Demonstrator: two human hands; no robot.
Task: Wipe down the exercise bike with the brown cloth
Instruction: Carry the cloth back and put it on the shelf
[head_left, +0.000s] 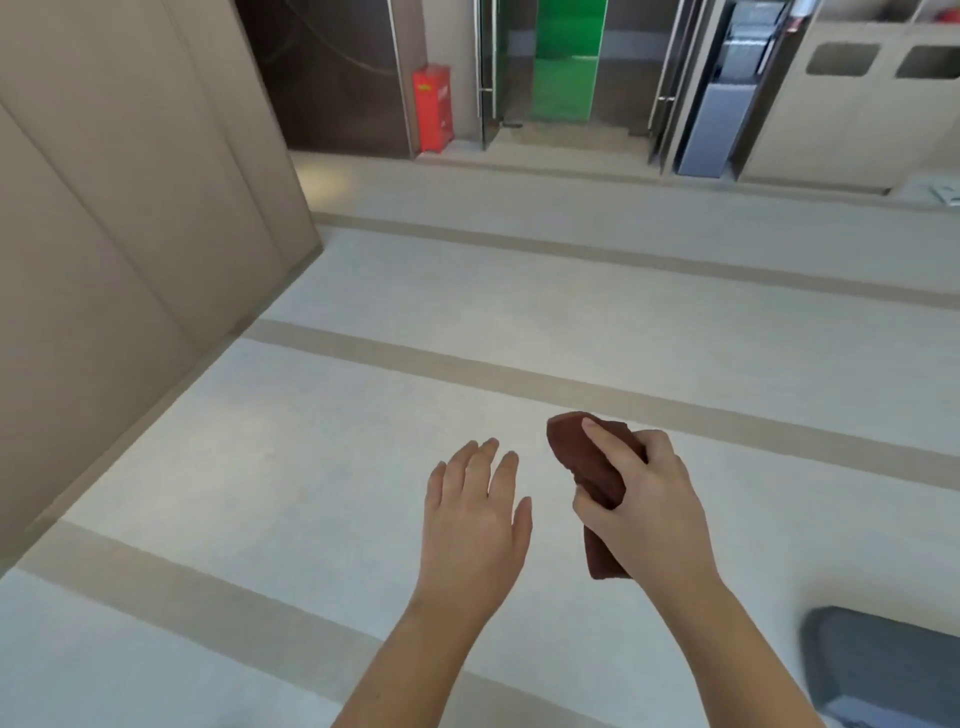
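Right hand (644, 506) fingers grip the brown cloth (592, 467) (bunched); left hand (470, 512) fingers spread, empty.

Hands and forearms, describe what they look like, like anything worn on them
Both the left hand and the right hand are bare, with no gloves. No rings, watch or bracelet show on the parts in view. Both forearms are uncovered right down to the bottom edge of the picture, so no sleeve shows. The fingernails look short and unpainted, as far as the picture lets one tell.
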